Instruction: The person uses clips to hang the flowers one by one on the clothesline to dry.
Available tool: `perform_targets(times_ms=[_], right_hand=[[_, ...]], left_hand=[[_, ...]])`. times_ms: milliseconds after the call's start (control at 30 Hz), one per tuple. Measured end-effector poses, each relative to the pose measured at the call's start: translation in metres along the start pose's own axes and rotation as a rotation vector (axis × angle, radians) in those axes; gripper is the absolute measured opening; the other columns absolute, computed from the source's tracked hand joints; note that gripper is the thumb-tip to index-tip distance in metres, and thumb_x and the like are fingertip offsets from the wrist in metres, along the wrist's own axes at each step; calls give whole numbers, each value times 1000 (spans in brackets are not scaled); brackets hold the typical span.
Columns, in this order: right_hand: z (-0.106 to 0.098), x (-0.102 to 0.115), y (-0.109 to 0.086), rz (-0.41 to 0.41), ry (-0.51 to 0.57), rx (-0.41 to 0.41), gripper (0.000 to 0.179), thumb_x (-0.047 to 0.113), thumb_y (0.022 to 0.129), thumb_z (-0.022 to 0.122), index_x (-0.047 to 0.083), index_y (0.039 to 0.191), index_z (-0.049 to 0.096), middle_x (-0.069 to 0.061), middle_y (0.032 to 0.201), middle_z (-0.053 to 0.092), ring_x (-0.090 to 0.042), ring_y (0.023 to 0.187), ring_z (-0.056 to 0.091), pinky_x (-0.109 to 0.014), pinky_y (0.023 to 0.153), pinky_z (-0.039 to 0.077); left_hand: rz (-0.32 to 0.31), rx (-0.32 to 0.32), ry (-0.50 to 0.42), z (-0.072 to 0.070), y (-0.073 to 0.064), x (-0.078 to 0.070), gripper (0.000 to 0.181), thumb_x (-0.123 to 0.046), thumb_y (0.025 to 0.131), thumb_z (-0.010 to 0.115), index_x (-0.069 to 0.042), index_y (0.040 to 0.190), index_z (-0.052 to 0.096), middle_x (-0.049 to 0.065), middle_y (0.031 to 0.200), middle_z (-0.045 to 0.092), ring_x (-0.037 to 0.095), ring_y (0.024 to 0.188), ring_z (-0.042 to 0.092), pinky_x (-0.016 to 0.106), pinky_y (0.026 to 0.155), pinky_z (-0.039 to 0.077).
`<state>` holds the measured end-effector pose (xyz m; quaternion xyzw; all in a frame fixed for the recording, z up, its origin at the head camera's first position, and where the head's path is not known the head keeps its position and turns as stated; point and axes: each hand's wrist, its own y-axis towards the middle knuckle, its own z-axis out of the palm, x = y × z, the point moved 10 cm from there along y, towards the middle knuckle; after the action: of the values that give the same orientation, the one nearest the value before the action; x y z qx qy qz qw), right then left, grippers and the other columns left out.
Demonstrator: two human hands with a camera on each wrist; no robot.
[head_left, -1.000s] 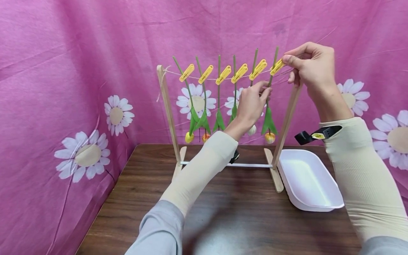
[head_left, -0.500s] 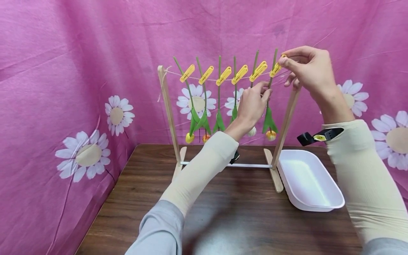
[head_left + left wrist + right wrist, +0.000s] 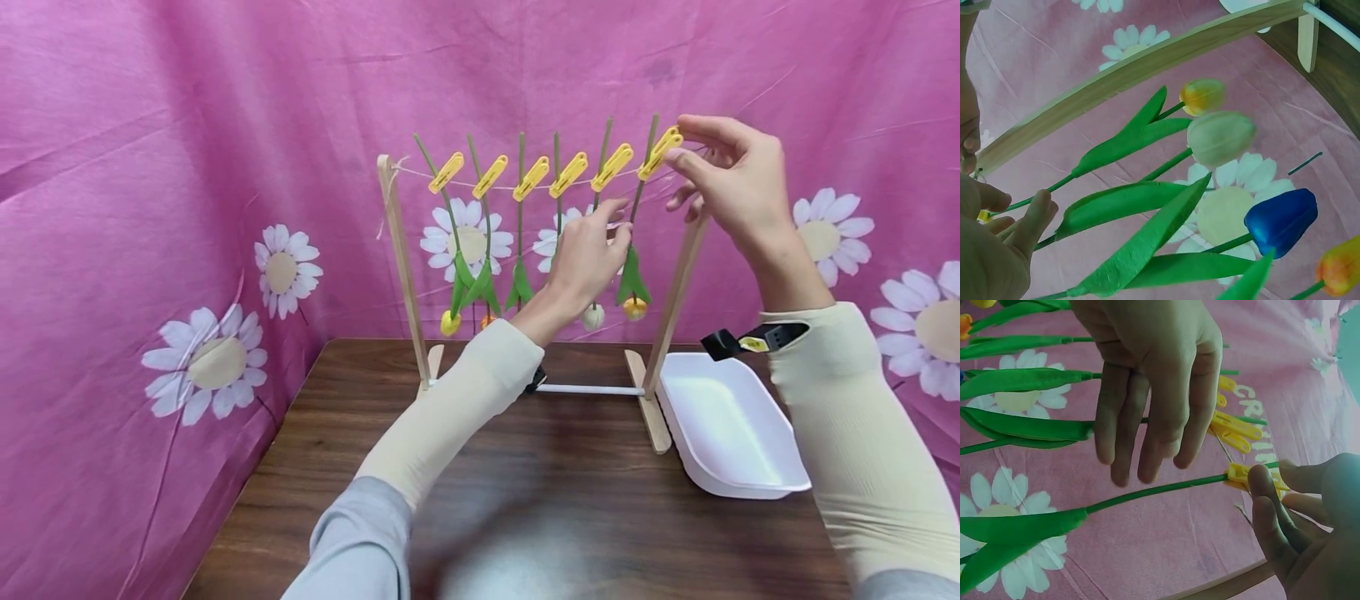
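Artificial tulips hang upside down from a string (image 3: pixel 506 185), each held by a yellow clothespin. My right hand (image 3: pixel 742 171) is at the rightmost clothespin (image 3: pixel 658 154), its thumb and index finger parted around the spread handles. That clothespin sits on the string and the green stem of an orange-yellow tulip (image 3: pixel 635 308). Just left of this stem, my left hand (image 3: pixel 588 258) has its fingers extended and holds nothing; in the right wrist view they point down beside the stem (image 3: pixel 1160 489). A white tulip (image 3: pixel 1221 139) and a blue one (image 3: pixel 1282 222) show in the left wrist view.
A wooden frame (image 3: pixel 675 308) carries the string, with a white bar (image 3: pixel 588 389) low between its posts. To its right a white plastic basin (image 3: pixel 735 425) stands on the brown wooden table (image 3: pixel 525 517). Behind hangs a pink cloth (image 3: pixel 337 92) printed with daisies.
My left hand has let go of the rightmost stem and drawn slightly left. My right thumb and index finger have parted at the clothespin, whose handles now stand apart.
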<state>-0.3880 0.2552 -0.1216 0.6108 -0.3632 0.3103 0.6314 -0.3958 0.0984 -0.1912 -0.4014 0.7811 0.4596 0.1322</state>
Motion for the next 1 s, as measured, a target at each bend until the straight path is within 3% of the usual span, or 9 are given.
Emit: perform_targets(times_ms=[133, 267, 367, 567, 800, 1000], right_hand=[[-4, 3, -9, -54, -140, -57, 39, 6, 95, 79, 6, 134, 72, 4, 101, 77, -9, 49, 70, -21, 42, 53], [-5, 0, -19, -60, -207, -69, 30, 8, 97, 77, 8, 128, 75, 3, 103, 72, -7, 50, 69, -18, 44, 52], [-8, -7, -27, -56, -234, -57, 24, 9, 98, 76, 9, 122, 76, 4, 108, 70, -7, 50, 68, -18, 44, 52], [-19, -31, -48, -49, -388, -38, 11, 14, 101, 75, 12, 112, 76, 15, 98, 71, -4, 48, 64, -18, 41, 47], [-36, -68, -82, -75, -540, 16, 17, 5, 100, 73, -6, 113, 78, 32, 75, 72, -1, 44, 59, -17, 38, 41], [-60, -94, -105, -52, -668, -18, 18, 13, 102, 74, -1, 111, 80, 43, 73, 64, 2, 44, 60, -16, 40, 40]], left_hand=[[72, -55, -57, -14, -10, 4, 28, -10, 107, 61, -3, 133, 70, 11, 123, 79, 17, 105, 79, 11, 83, 57], [109, -75, -116, -29, -25, 17, 21, -6, 107, 59, 1, 121, 72, 12, 103, 81, 19, 89, 78, 12, 78, 56], [98, -59, -125, -38, -37, 31, 19, -8, 108, 58, 1, 118, 72, 10, 96, 79, 17, 83, 76, 13, 74, 54], [61, -53, -104, -56, -61, 68, 13, -11, 105, 63, -3, 112, 71, 8, 89, 77, 17, 77, 71, 21, 73, 56], [31, -53, -196, -84, -96, 112, 9, -8, 104, 67, 0, 106, 70, 13, 78, 73, 26, 63, 67, 20, 58, 51], [-17, -67, -240, -115, -130, 152, 10, -7, 103, 71, 2, 106, 73, 19, 78, 74, 21, 59, 66, 23, 53, 55]])
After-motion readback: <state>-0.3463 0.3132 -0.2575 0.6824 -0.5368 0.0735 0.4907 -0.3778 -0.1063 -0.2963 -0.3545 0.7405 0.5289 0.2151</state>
